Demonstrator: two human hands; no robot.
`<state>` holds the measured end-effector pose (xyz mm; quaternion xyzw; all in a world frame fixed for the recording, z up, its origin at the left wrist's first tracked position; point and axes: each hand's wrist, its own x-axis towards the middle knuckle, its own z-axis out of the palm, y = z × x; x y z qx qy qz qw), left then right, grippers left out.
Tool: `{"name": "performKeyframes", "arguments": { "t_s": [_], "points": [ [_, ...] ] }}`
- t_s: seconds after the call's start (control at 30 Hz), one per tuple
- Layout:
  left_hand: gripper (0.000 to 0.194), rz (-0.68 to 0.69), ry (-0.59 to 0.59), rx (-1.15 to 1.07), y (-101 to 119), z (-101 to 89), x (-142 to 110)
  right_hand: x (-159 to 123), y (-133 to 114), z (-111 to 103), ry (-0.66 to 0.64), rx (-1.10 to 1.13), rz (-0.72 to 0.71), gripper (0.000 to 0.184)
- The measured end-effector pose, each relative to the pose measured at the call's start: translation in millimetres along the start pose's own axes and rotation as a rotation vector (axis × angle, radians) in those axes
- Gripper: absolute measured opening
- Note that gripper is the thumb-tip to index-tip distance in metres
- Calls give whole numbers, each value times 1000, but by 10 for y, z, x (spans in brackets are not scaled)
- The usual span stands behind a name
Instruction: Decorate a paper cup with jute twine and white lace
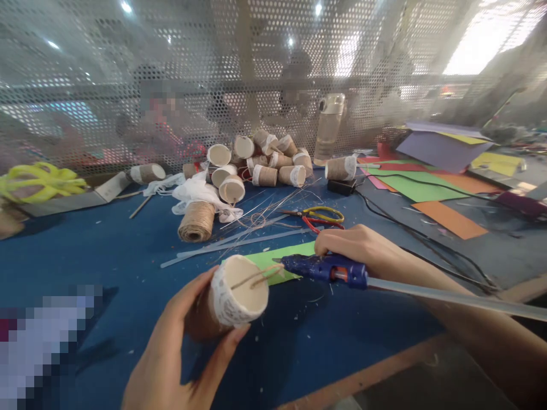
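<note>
My left hand [171, 341] is wrapped round a paper cup [239, 302] covered in brown twine, with white lace about its rim. The cup lies tilted with its mouth toward the right, and a loop of twine sticks out of it. In my right hand [354, 245] is a blue glue gun [325, 267], its nozzle close to the twine loop; whether they touch I cannot tell. A long clear glue stick [453, 296] runs out of the gun's back. Beneath the nozzle lies a green paper strip [294, 253].
Several wrapped cups [265, 175] are heaped at the back, beside a water bottle [330, 131]. Nearer are a twine spool [196, 222], loose glue sticks [222, 247] and scissors [322, 216]. Coloured paper [431, 185] and black cables [419, 230] lie right; yellow ribbon [43, 182] sits left.
</note>
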<state>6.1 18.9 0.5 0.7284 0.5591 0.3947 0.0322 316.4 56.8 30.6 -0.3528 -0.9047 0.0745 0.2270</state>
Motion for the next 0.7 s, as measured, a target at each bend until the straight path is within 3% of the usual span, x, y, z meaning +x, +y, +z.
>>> {"name": "performKeyframes", "arguments": {
  "t_s": [0.03,0.1,0.3,0.43,0.53,0.7],
  "points": [
    [54,-31,-14,-37,10,-9,-34,10,-6,16,-22,4,6,2],
    [50,-63,-45,-118,16,-20,-88,33,-16,47,-72,10,54,12],
    [47,30,-75,-166,-22,-32,-111,68,11,79,-98,82,148,46],
    [46,55,-87,-157,-27,-37,-110,37,8,3,-124,133,118,39],
    [48,42,-106,-170,-43,-39,-121,68,-65,-38,-50,202,81,28],
    [55,56,-129,-195,-51,-41,-137,265,-262,42,-39,309,-63,31]
  ]
}}
